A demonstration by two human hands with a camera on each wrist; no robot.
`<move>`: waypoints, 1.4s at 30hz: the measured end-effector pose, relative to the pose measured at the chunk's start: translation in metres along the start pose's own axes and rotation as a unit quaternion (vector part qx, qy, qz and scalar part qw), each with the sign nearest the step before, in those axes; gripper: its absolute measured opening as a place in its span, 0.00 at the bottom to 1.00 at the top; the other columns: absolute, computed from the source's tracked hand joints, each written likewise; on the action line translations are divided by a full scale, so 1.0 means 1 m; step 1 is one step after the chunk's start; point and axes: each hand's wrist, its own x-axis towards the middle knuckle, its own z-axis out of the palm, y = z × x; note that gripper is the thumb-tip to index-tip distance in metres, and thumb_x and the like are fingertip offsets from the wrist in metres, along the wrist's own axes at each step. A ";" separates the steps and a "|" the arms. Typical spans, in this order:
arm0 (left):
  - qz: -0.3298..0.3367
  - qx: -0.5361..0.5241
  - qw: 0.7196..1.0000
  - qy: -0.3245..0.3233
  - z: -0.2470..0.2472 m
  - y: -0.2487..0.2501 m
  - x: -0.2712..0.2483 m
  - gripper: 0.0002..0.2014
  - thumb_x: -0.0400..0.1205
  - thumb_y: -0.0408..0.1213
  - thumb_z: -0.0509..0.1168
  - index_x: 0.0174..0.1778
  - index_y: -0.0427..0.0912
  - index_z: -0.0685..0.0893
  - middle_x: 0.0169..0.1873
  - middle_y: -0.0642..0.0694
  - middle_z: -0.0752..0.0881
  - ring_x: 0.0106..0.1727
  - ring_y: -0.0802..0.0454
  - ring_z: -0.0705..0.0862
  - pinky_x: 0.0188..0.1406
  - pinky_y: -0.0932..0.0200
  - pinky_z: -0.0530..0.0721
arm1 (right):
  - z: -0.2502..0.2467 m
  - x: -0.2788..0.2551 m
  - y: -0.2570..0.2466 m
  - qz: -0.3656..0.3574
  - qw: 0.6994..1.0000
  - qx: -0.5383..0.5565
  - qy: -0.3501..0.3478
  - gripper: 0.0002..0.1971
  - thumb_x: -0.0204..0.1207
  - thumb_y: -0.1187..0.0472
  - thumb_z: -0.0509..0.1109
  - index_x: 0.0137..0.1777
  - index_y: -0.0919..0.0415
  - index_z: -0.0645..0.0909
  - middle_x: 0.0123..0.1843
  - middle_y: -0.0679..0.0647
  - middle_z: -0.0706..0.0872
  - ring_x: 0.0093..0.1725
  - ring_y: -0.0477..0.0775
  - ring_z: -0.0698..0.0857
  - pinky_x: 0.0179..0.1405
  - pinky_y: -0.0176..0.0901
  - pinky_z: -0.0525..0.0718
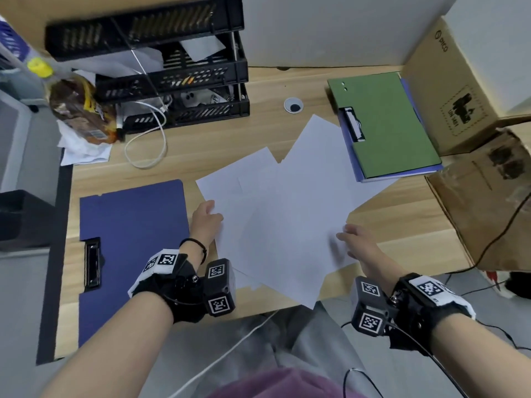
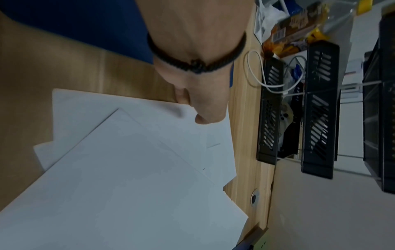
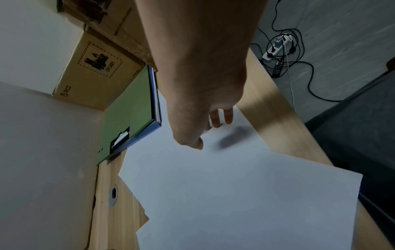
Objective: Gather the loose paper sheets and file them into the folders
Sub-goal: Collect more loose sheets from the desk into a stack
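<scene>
Several loose white paper sheets (image 1: 287, 211) (image 2: 128, 186) (image 3: 235, 194) lie fanned and overlapping in the middle of the wooden desk (image 1: 402, 225). My left hand (image 1: 205, 216) is at the pile's left edge; its thumb (image 2: 205, 118) lies on top of a sheet and its fingers are hidden. My right hand (image 1: 353, 237) hovers just over the top sheet's right edge with fingers (image 3: 215, 121) extended. A dark blue clip folder (image 1: 132, 239) (image 2: 85, 25) lies flat to the left. A green folder (image 1: 388, 124) (image 3: 128, 115) rests on a blue one at the back right.
A black stacked tray rack (image 1: 178, 79) stands at the back left, with a bread bag (image 1: 77, 110) and a white cable (image 1: 146, 145) beside it. Cardboard boxes (image 1: 448, 90) (image 1: 482, 202) crowd the right side. A cable grommet (image 1: 293, 105) sits behind the sheets.
</scene>
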 end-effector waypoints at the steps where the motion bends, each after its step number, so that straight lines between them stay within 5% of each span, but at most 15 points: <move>1: 0.004 0.006 1.000 0.009 0.003 0.004 0.003 0.25 0.82 0.29 0.60 0.77 0.40 0.69 0.77 0.45 0.69 0.77 0.48 0.69 0.67 0.58 0.68 | -0.005 0.003 0.001 0.005 1.000 0.009 0.001 0.26 0.83 0.62 0.65 0.79 0.64 0.66 0.75 0.56 0.72 0.74 0.57 0.72 0.74 0.53 0.71; 6: 0.054 0.050 0.997 0.003 0.029 0.039 0.016 0.20 0.79 0.31 0.64 0.68 0.44 0.77 0.71 0.44 0.74 0.69 0.45 0.76 0.67 0.48 0.77 | -0.029 0.014 -0.012 0.021 0.997 0.078 -0.021 0.20 0.72 0.57 0.69 0.64 0.51 0.71 0.49 0.49 0.77 0.43 0.52 0.77 0.40 0.40 0.74; 9: 0.087 0.093 0.991 -0.029 0.048 0.064 0.019 0.19 0.80 0.33 0.65 0.68 0.47 0.78 0.72 0.45 0.72 0.70 0.46 0.74 0.66 0.48 0.77 | -0.038 0.023 -0.024 0.029 0.993 0.115 -0.006 0.24 0.68 0.57 0.68 0.65 0.54 0.72 0.48 0.53 0.79 0.44 0.55 0.79 0.42 0.47 0.76; 12: 0.116 0.119 0.985 -0.051 0.071 0.087 0.025 0.21 0.80 0.34 0.67 0.70 0.46 0.77 0.73 0.46 0.70 0.73 0.48 0.71 0.70 0.48 0.75 | -0.049 0.029 -0.040 0.021 0.987 0.160 -0.002 0.15 0.72 0.62 0.67 0.58 0.65 0.75 0.43 0.55 0.80 0.44 0.55 0.78 0.45 0.50 0.75; 16: 0.132 0.149 0.977 -0.077 0.103 0.110 0.035 0.31 0.78 0.37 0.71 0.77 0.43 0.68 0.76 0.46 0.69 0.77 0.48 0.68 0.72 0.54 0.69 | -0.066 0.050 -0.045 0.052 0.971 0.228 -0.041 0.18 0.78 0.67 0.65 0.67 0.55 0.76 0.33 0.50 0.76 0.35 0.50 0.75 0.56 0.58 0.84; 19: 0.119 0.176 0.972 -0.097 0.126 0.123 0.042 0.37 0.74 0.39 0.75 0.77 0.41 0.63 0.74 0.44 0.70 0.76 0.45 0.68 0.67 0.54 0.69 | -0.078 0.061 -0.046 0.079 0.961 0.261 -0.057 0.12 0.81 0.66 0.66 0.62 0.55 0.79 0.40 0.53 0.81 0.45 0.55 0.83 0.62 0.66 0.83; 21: 0.121 0.195 0.970 -0.083 0.139 0.130 0.046 0.33 0.71 0.39 0.77 0.70 0.42 0.68 0.67 0.43 0.75 0.72 0.41 0.71 0.63 0.52 0.71 | -0.082 0.064 -0.047 0.086 0.958 0.268 -0.051 0.10 0.82 0.66 0.67 0.60 0.55 0.80 0.47 0.54 0.83 0.48 0.57 0.86 0.58 0.65 0.86; 23: 0.127 0.224 0.963 -0.078 0.148 0.135 0.049 0.33 0.70 0.40 0.77 0.68 0.44 0.70 0.65 0.44 0.76 0.70 0.40 0.72 0.65 0.49 0.72 | -0.085 0.068 -0.050 0.085 0.955 0.280 -0.054 0.10 0.81 0.67 0.66 0.61 0.56 0.80 0.47 0.54 0.84 0.38 0.53 0.86 0.52 0.58 0.89; 27: 0.105 0.264 0.957 -0.066 0.158 0.144 0.056 0.38 0.68 0.43 0.75 0.75 0.43 0.69 0.67 0.41 0.76 0.70 0.38 0.73 0.67 0.44 0.74 | -0.093 0.076 -0.055 0.080 0.946 0.303 -0.080 0.13 0.81 0.68 0.64 0.65 0.61 0.77 0.40 0.54 0.79 0.26 0.49 0.71 0.34 0.44 0.77; 30: 0.096 0.259 0.958 -0.073 0.162 0.148 0.058 0.35 0.70 0.41 0.75 0.73 0.42 0.70 0.66 0.43 0.78 0.68 0.39 0.75 0.66 0.46 0.75 | -0.097 0.078 -0.058 0.081 0.947 0.296 -0.092 0.11 0.82 0.67 0.62 0.63 0.58 0.76 0.40 0.53 0.80 0.21 0.45 0.79 0.29 0.39 0.81; 36: 0.083 0.202 0.969 -0.118 0.168 0.149 0.053 0.26 0.74 0.36 0.74 0.67 0.42 0.76 0.60 0.45 0.82 0.59 0.43 0.82 0.53 0.54 0.79 | -0.096 0.083 -0.056 0.093 0.953 0.276 -0.085 0.12 0.83 0.66 0.62 0.64 0.59 0.78 0.55 0.55 0.87 0.46 0.52 0.88 0.59 0.50 0.83; 39: 0.088 0.186 0.973 -0.106 0.164 0.148 0.051 0.18 0.76 0.37 0.73 0.61 0.43 0.82 0.53 0.46 0.85 0.51 0.46 0.83 0.48 0.58 0.79 | -0.095 0.081 -0.055 0.095 0.953 0.273 -0.084 0.12 0.83 0.66 0.62 0.65 0.60 0.78 0.56 0.56 0.87 0.54 0.56 0.86 0.61 0.49 0.82; 42: 0.086 0.162 0.979 -0.095 0.156 0.146 0.048 0.09 0.76 0.39 0.72 0.51 0.44 0.86 0.45 0.47 0.88 0.48 0.45 0.86 0.45 0.58 0.81 | -0.091 0.080 -0.052 0.098 0.956 0.265 -0.082 0.12 0.84 0.67 0.60 0.64 0.61 0.78 0.55 0.57 0.87 0.50 0.55 0.86 0.58 0.49 0.83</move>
